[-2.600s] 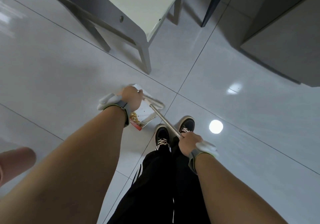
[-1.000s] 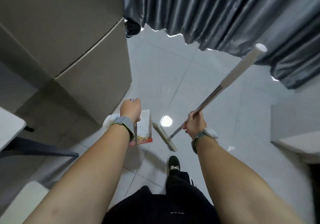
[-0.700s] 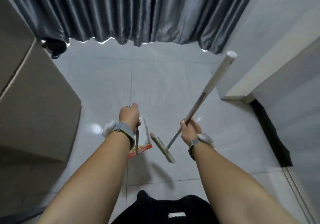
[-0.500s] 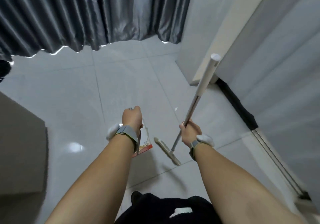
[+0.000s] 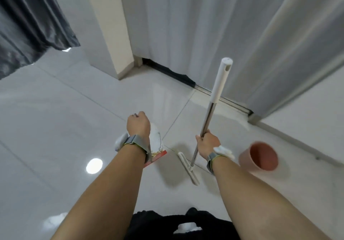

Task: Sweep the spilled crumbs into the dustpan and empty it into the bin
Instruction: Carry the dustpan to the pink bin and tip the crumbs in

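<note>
My left hand (image 5: 138, 124) grips the handle of a white dustpan (image 5: 157, 143) with a red lip, held off the floor and hanging below my fist. Yellowish crumbs (image 5: 156, 153) lie at its low end. My right hand (image 5: 206, 143) is closed around the metal shaft of a broom (image 5: 214, 98) with a white grip on top. Its flat white head (image 5: 188, 167) hangs just above the tiles. A round pink bin (image 5: 259, 157) stands open on the floor to the right of my right hand.
Glossy white floor tiles (image 5: 55, 128) spread all around. A cream pillar (image 5: 109, 35) rises ahead, with pale curtains (image 5: 204, 26) and a sliding-door track (image 5: 223, 102) behind the broom. Dark grey curtains (image 5: 28, 20) hang at the far left.
My view has swung to the right: the dark curtains slid off to the left, and the pale curtains and the pink bin came into sight. Both hands kept their holds.
</note>
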Available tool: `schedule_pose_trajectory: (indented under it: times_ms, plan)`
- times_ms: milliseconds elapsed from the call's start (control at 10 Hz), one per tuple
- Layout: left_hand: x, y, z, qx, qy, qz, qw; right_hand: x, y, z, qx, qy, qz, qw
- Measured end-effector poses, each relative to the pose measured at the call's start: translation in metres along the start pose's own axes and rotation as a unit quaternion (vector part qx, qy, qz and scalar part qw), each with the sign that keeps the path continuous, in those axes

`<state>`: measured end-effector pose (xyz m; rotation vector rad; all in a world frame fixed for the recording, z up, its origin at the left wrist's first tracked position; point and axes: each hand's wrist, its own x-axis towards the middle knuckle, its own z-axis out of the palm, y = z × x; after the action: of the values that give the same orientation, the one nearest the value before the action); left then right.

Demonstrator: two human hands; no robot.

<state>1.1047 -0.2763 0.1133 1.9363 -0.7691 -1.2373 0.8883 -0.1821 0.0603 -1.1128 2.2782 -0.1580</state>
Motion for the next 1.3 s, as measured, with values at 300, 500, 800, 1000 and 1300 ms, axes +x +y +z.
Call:
schedule_pose_trajectory:
  times_ms: [300,500,800,1000,1300]
  plan:
    - [-0.128,0.006,0.193,0.014,-0.117,0.041,0.992,-0.018,0.231,-0.085,0.086,0.043,0.148,0.984]
    - [-0.191,0.017,0.315,0.052,-0.220,0.056,0.973,-0.038,0.339,-0.113,0.137,0.098,0.255,0.952]
    - [-0.333,0.073,0.489,0.102,-0.417,0.103,0.897,-0.010,0.484,-0.185,0.194,0.206,0.422,0.861]
    - [-0.353,0.063,0.623,0.181,-0.449,0.101,0.869,0.045,0.559,-0.253,0.208,0.185,0.470,0.838]
    - [-0.378,0.066,0.747,0.218,-0.455,0.071,0.860,0.126,0.653,-0.373,0.183,0.241,0.453,0.839]
